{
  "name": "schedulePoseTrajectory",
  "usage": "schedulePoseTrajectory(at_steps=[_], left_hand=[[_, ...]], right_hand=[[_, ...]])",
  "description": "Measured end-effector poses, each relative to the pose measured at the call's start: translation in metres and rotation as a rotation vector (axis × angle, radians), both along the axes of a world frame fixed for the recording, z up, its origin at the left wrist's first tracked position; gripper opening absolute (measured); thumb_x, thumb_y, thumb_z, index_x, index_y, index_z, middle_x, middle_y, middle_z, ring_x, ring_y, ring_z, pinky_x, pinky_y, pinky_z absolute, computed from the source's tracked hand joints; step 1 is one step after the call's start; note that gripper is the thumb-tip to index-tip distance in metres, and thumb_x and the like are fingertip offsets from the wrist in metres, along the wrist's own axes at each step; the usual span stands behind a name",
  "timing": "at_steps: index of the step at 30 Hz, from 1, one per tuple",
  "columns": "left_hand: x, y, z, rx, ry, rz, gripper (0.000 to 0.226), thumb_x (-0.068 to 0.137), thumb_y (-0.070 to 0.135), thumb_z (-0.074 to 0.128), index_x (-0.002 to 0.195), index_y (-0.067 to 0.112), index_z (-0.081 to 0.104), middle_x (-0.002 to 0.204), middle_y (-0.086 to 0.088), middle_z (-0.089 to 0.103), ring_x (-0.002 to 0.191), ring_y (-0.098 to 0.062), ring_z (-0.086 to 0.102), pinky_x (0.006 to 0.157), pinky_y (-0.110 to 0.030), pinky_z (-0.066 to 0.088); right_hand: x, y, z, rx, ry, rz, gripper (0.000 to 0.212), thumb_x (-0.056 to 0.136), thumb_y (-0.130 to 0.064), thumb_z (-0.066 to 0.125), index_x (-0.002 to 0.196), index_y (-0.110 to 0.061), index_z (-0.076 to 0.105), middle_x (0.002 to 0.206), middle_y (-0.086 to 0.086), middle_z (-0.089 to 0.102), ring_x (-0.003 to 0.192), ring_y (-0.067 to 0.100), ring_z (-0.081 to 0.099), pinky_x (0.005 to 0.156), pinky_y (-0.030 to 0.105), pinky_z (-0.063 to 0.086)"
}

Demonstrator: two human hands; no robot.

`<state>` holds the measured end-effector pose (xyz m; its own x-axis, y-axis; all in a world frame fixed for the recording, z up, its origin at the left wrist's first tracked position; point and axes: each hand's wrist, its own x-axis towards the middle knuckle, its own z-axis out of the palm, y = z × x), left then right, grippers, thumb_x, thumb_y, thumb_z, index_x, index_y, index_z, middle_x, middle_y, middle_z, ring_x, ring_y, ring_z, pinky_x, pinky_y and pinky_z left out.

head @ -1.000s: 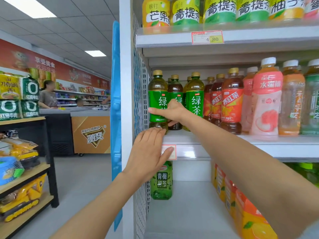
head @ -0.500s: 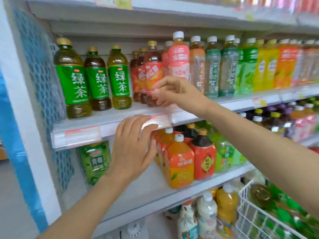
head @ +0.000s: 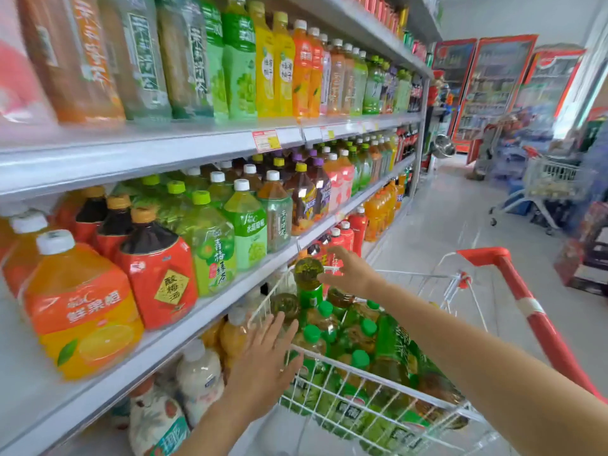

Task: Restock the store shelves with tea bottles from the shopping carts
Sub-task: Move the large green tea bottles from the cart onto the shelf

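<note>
A white wire shopping cart (head: 378, 386) with a red handle stands at the lower right, full of green-labelled tea bottles (head: 362, 343). One green tea bottle (head: 308, 281) stands upright at the cart's far end. My right hand (head: 348, 271) hovers just right of that bottle's top, fingers spread, holding nothing. My left hand (head: 266, 360) is open over the cart's near left rim, also empty. The store shelves (head: 204, 146) run along the left, packed with drink bottles.
Large orange and red bottles (head: 82, 307) fill the middle shelf near me. Further down the aisle stand another cart (head: 552, 179) and red-framed drink fridges (head: 493, 83). Grey floor runs between the shelves and a display at the right edge.
My view has swung right and down from the shelf to the cart. Both hands left the shelf edge and the shelved bottles and now reach over the cart, empty.
</note>
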<state>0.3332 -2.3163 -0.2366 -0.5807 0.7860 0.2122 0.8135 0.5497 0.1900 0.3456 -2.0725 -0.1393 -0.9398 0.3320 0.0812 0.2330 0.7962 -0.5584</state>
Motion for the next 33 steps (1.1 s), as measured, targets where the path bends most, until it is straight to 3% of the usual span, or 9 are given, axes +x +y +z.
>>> schedulePoseTrajectory(at_steps=[2, 6, 11, 15, 17, 20, 24, 27, 33], left_hand=[[-0.005, 0.001, -0.014, 0.028, 0.001, 0.014, 0.072, 0.091, 0.069, -0.001, 0.154, 0.036, 0.004, 0.159, 0.008, -0.008, 0.150, -0.018, -0.012, 0.112, -0.025, -0.025], [-0.012, -0.002, -0.023, 0.058, 0.036, 0.003, 0.054, 0.102, 0.055, 0.024, 0.150, 0.031, 0.033, 0.155, 0.001, 0.036, 0.144, -0.024, 0.030, 0.117, -0.032, 0.002], [-0.010, -0.004, -0.014, 0.068, -0.007, -0.016, 0.066, 0.096, 0.065, 0.001, 0.152, 0.037, 0.019, 0.160, 0.010, 0.017, 0.150, -0.010, 0.006, 0.120, -0.030, -0.003], [-0.007, -0.001, 0.002, 0.115, -0.147, 0.006, 0.089, 0.083, 0.072, -0.011, 0.151, 0.031, 0.029, 0.156, 0.017, 0.019, 0.148, -0.004, 0.006, 0.116, -0.018, -0.009], [-0.005, 0.004, 0.015, 0.275, -0.297, 0.072, 0.065, 0.095, 0.063, 0.016, 0.136, 0.027, 0.052, 0.139, 0.011, 0.045, 0.132, -0.005, 0.034, 0.111, -0.019, 0.016], [-0.002, 0.020, 0.048, 0.630, -0.731, 0.176, 0.056, 0.088, 0.074, 0.029, 0.102, 0.030, 0.062, 0.103, 0.011, 0.062, 0.098, -0.007, 0.057, 0.090, -0.026, 0.042], [0.002, 0.044, 0.105, 1.037, -1.455, 0.141, 0.065, 0.096, 0.057, 0.037, 0.140, 0.009, 0.043, 0.123, -0.014, 0.065, 0.108, -0.025, 0.065, 0.089, -0.033, 0.052], [0.011, 0.055, 0.138, 1.329, -1.847, 0.163, 0.082, 0.089, 0.054, 0.055, 0.146, 0.003, 0.025, 0.133, -0.027, 0.050, 0.115, -0.039, 0.058, 0.095, -0.050, 0.049], [0.016, 0.062, 0.127, 1.325, -1.693, 0.347, 0.060, 0.080, 0.040, 0.074, 0.130, 0.014, 0.053, 0.125, -0.018, 0.061, 0.104, -0.032, 0.064, 0.073, -0.045, 0.057]], right_hand=[[-0.019, -0.001, -0.007, 0.001, -0.055, 0.035, 0.086, 0.083, -0.049, 0.069, 0.152, -0.030, 0.021, 0.152, 0.011, 0.031, 0.136, 0.033, 0.038, 0.107, 0.043, 0.038], [-0.049, -0.008, -0.019, 0.054, -0.103, 0.119, 0.095, 0.077, -0.050, 0.075, 0.152, -0.032, 0.020, 0.153, 0.012, 0.033, 0.135, 0.032, 0.038, 0.105, 0.041, 0.038], [-0.056, -0.008, -0.025, 0.205, 0.039, 0.017, 0.071, 0.069, -0.050, 0.081, 0.128, -0.026, 0.050, 0.114, 0.008, 0.063, 0.105, 0.028, 0.060, 0.082, 0.036, 0.052], [-0.030, 0.000, 0.020, -0.046, 0.309, -0.121, 0.050, 0.073, -0.040, 0.081, 0.110, -0.021, 0.053, 0.092, -0.006, 0.062, 0.076, 0.012, 0.060, 0.059, 0.016, 0.047], [-0.010, 0.000, 0.052, -0.199, 0.433, -0.126, 0.044, 0.075, -0.033, 0.081, 0.105, -0.022, 0.051, 0.087, -0.014, 0.058, 0.072, 0.004, 0.059, 0.054, 0.010, 0.047], [0.016, -0.006, 0.076, -0.563, 0.532, -0.115, 0.049, 0.075, -0.028, 0.081, 0.111, -0.017, 0.051, 0.098, -0.002, 0.061, 0.082, 0.017, 0.067, 0.067, 0.037, 0.062], [0.044, -0.019, 0.073, -0.877, 0.528, -0.038, 0.040, 0.079, -0.011, 0.077, 0.107, -0.012, 0.049, 0.117, 0.018, 0.058, 0.088, 0.027, 0.069, 0.068, 0.037, 0.060], [0.064, -0.028, 0.063, -0.736, 0.434, 0.094, 0.051, 0.066, -0.017, 0.085, 0.102, -0.018, 0.050, 0.118, 0.013, 0.060, 0.100, 0.027, 0.064, 0.085, 0.040, 0.055], [0.093, -0.005, 0.067, -0.514, 0.073, 0.246, 0.040, 0.075, -0.036, 0.078, 0.102, -0.016, 0.056, 0.101, 0.001, 0.062, 0.096, 0.017, 0.060, 0.091, 0.037, 0.049]])
